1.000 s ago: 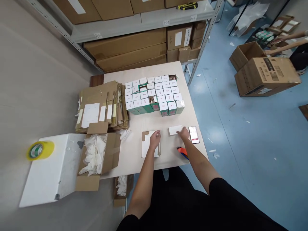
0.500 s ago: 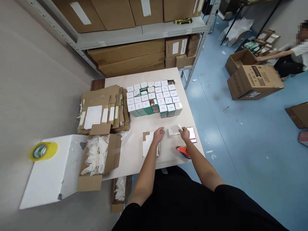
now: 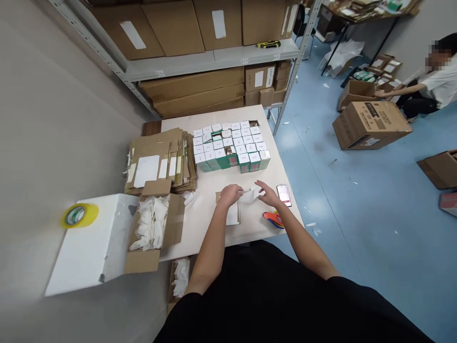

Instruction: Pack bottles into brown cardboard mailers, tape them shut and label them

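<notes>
A thin white sheet (image 3: 250,196), perhaps paper or film, is raised above the table between my two hands. My left hand (image 3: 230,194) is closed, pinching the sheet's left edge. Around the right side of the sheet, my right hand (image 3: 269,195) has its fingers apart, the fingertips at the edge. Below my left hand lies a flat cardboard piece with a white label (image 3: 233,215), partly covered by that hand. Right of my right hand is a phone (image 3: 284,196) with a lit screen. An orange tape dispenser (image 3: 273,219) sits near my right forearm.
Rows of small white-and-green boxes (image 3: 228,145) stand at the table's back. Flattened cartons (image 3: 148,164) are stacked left, behind an open carton (image 3: 174,219) of white paper. Yellow tape (image 3: 80,215) rests on a white box (image 3: 85,247). A person (image 3: 439,85) crouches by cartons at right.
My left hand has moved onto the white sheet and pinches it. My right hand's fingers have spread from their grip. The sheet has lifted and opened out between my hands.
</notes>
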`<state>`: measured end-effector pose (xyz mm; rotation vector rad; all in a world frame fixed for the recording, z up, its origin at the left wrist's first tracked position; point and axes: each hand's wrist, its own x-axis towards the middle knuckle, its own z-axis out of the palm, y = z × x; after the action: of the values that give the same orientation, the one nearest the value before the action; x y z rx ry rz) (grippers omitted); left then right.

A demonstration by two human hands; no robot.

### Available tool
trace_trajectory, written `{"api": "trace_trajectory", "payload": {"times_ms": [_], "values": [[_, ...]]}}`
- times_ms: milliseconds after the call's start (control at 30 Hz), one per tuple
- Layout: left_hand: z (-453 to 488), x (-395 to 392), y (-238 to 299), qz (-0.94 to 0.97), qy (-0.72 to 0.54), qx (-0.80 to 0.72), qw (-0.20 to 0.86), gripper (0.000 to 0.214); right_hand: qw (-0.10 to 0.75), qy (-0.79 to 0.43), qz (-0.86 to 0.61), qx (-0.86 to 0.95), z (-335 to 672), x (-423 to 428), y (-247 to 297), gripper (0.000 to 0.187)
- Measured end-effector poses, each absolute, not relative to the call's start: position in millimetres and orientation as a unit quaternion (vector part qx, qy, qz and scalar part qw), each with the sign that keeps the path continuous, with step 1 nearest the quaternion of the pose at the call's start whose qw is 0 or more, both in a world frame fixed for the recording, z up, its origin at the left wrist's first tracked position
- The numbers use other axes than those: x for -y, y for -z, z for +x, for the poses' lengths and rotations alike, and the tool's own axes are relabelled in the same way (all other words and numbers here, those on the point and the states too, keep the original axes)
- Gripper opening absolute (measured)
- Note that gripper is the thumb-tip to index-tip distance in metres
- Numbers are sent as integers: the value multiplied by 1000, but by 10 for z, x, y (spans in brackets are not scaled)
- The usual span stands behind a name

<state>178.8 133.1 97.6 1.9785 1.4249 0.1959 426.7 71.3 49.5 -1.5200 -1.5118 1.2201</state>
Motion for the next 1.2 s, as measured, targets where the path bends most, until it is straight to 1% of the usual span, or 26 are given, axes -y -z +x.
{"api": "trace_trajectory", "payload": {"times_ms": [67, 167, 200, 233, 367, 467, 533, 600, 733, 800, 867, 900, 967, 1067, 1200], "values": [[1587, -1315, -1116, 772, -67, -546, 319, 12, 295, -490, -530, 626, 4135, -875, -584, 58], [1350, -1278, -1269, 767, -72, -565, 297, 12, 221, -523, -497, 656, 3915, -1085, -673, 28], [1285, -1261, -1303, 762, -76, -572, 295, 12, 207, -530, -492, 659, 3859, -1130, -690, 22], [1223, -1240, -1330, 755, -80, -578, 298, 11, 198, -538, -487, 659, 3819, -1162, -702, 21], [946, -1121, -1389, 712, -123, -605, 333, 8, 207, -550, -485, 647, 3859, -1201, -705, 24], [672, -1015, -1399, 643, -223, -647, 344, 10, 252, -532, -506, 631, 4080, -1182, -654, 18], [512, -957, -1380, 588, -295, -667, 349, 14, 285, -500, -559, 597, 4261, -1138, -596, 18], [427, -912, -1330, 543, -336, -671, 377, 19, 285, -460, -622, 566, 4407, -1061, -535, 26], [511, -845, -1151, 452, -376, -655, 474, 26, 279, -404, -684, 539, 4435, -844, -459, 50], [614, -812, -1065, 399, -405, -644, 512, 29, 288, -374, -701, 535, 4287, -737, -467, 52], [706, -777, -1012, 357, -432, -626, 542, 31, 301, -364, -698, 539, 4041, -643, -516, 45], [740, -760, -1002, 342, -443, -613, 557, 31, 306, -371, -689, 542, 3890, -601, -556, 39], [783, -724, -1013, 325, -457, -587, 584, 31, 332, -433, -627, 555, 3553, -524, -662, 32], [778, -672, -1079, 325, -466, -559, 604, 33, 379, -505, -552, 545, 3042, -422, -860, 35], [637, -614, -1187, 323, -500, -527, 607, 43, 412, -563, -523, 490, 2516, -319, -1118, 37]]}}
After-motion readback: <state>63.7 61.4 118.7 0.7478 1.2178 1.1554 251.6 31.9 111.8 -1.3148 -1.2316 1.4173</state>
